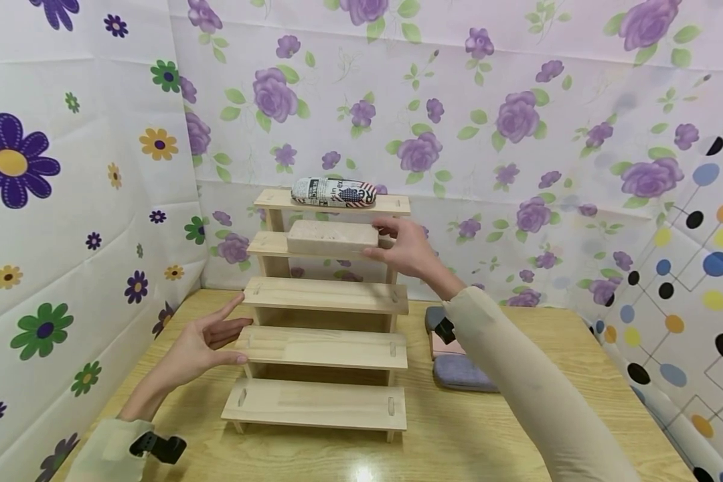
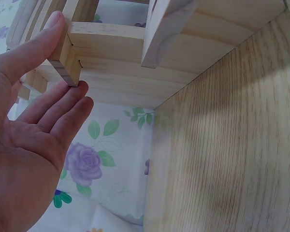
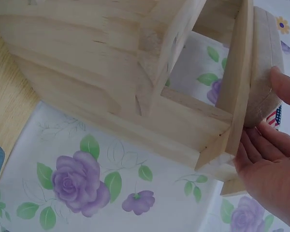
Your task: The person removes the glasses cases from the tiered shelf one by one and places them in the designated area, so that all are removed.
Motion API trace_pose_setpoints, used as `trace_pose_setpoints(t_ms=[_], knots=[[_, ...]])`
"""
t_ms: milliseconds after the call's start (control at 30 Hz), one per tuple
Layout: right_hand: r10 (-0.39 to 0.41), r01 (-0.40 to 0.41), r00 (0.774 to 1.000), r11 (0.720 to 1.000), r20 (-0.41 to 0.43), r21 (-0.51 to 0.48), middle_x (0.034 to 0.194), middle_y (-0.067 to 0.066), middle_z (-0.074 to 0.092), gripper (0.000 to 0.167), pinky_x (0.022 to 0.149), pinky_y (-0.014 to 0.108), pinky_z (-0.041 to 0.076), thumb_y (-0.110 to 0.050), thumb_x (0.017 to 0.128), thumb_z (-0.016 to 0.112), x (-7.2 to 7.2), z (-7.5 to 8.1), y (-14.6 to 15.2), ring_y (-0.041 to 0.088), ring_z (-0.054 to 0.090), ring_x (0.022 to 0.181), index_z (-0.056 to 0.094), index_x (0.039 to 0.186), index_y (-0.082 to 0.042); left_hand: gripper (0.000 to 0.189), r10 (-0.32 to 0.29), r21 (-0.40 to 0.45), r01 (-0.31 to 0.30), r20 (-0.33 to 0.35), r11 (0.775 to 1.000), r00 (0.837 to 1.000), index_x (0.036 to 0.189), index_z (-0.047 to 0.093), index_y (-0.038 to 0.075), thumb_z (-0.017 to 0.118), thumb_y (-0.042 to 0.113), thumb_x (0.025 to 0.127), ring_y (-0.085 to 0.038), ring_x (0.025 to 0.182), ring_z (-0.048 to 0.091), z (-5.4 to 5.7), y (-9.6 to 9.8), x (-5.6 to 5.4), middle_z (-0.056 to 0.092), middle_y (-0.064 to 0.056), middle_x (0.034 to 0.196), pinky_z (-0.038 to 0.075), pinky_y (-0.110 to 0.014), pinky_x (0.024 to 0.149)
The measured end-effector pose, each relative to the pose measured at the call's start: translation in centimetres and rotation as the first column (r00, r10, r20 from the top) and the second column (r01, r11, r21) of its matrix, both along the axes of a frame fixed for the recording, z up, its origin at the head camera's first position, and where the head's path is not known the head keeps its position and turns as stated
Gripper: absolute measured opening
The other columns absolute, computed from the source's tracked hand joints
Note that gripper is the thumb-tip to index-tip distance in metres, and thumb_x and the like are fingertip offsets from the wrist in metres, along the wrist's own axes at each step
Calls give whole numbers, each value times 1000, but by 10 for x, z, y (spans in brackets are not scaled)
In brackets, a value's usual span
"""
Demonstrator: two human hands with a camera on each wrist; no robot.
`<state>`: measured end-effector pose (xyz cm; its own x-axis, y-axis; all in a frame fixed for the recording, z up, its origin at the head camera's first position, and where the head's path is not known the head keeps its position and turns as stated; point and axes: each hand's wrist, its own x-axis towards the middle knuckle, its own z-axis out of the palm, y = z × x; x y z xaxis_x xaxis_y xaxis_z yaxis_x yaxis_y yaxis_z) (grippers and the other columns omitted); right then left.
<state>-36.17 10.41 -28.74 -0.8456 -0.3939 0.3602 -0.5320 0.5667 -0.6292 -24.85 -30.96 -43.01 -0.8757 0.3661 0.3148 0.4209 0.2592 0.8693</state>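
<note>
A wooden stepped shelf (image 1: 325, 292) with several boards stands on the table. My right hand (image 1: 406, 248) holds the right end of a beige oblong case (image 1: 333, 235), thumb in front and fingers behind. This case lies along the second board from the top; in the right wrist view the case (image 3: 263, 63) shows a seam along its side. At the shelf's left side, my left hand (image 1: 195, 341) has its thumb and fingers on either side of a board end (image 2: 67, 58), touching it. A newspaper-print case (image 1: 333, 192) with a flag pattern sits on the top board.
Right of the shelf, a blue-grey case (image 1: 464, 373) lies on the wooden table (image 1: 554, 388), with a pink item (image 1: 442, 345) and a darker blue item (image 1: 435, 316) behind it, partly hidden by my right sleeve. Flowered cloth (image 1: 488, 154) hangs behind the table.
</note>
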Motion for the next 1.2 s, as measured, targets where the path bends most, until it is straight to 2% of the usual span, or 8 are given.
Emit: trace_pose_setpoints(t_ms=[200,333,500,833,933,1067,1200], knots=[[-5,4,1000,998,8,57,147,15,60,74,108,51,52,-33,90,86,-2,4,-1,36,57,132,56,153,-6,107,4,-4,-4,7,1000,1000,169,27,20,89,1,84,-22,133,58,0,0,1,55,-30,147,53,-27,103],[24,-26,999,999,37,40,150,11,58,77,109,47,50,-35,89,87,-6,7,-8,30,55,134,55,154,-9,108,7,-9,-7,6,1000,1000,169,27,20,89,2,84,-22,133,58,0,0,1,55,-29,147,53,-27,104],[37,-37,998,999,51,-6,149,9,59,74,108,44,50,-32,87,88,-8,9,-12,27,57,129,59,150,-6,107,3,-2,-3,0,1000,1000,169,27,20,89,1,84,-22,134,58,0,-1,0,56,-29,146,51,-29,105],[31,-29,997,999,76,-32,138,8,65,68,93,40,53,-27,85,90,-6,11,-8,27,60,113,64,145,-6,107,-1,-1,1,2,1000,1000,169,26,19,89,1,84,-23,134,57,0,0,0,56,-29,146,51,-34,107],[36,-33,995,999,93,-34,138,7,65,70,95,40,53,-26,85,91,-8,11,-7,26,60,113,63,146,-6,107,-1,-3,1,-2,1000,1000,169,26,19,88,1,84,-20,134,58,0,-1,0,56,-28,146,51,-34,107],[55,-50,990,998,127,-39,141,9,64,75,105,40,51,-25,83,92,-11,11,-7,25,60,117,61,148,-4,107,-1,-6,1,-1,1000,1000,169,26,20,89,1,84,-20,133,58,0,-1,0,57,-28,146,51,-34,107],[75,-67,982,996,171,-53,135,11,65,79,100,40,54,-24,81,93,-13,11,-9,27,63,113,59,149,-4,108,4,-12,-4,2,1000,1000,169,26,20,89,1,84,-21,134,58,0,0,0,56,-29,147,51,-32,106]])
